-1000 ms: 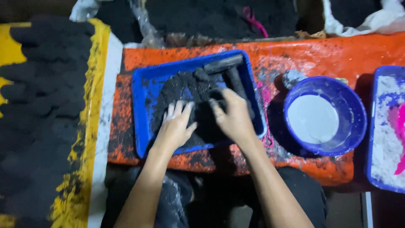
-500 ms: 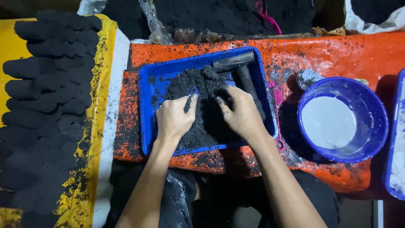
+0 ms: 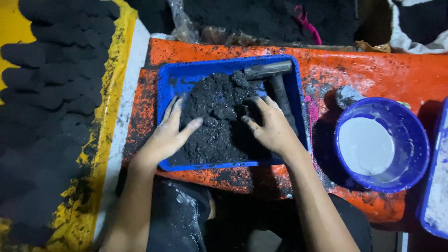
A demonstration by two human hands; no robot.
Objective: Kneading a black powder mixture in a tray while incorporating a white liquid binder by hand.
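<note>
1. i see my left hand lying flat, grip open, against the left side of the black powder heap.
2. my right hand presses its right side, fingers spread, gripping nothing.
3. the heap fills the blue tray at the orange table centre.
4. a blue bowl of white liquid stands near the table's right edge.

A heap of black, crumbly mix lies in a blue tray, piled toward the middle.
</note>
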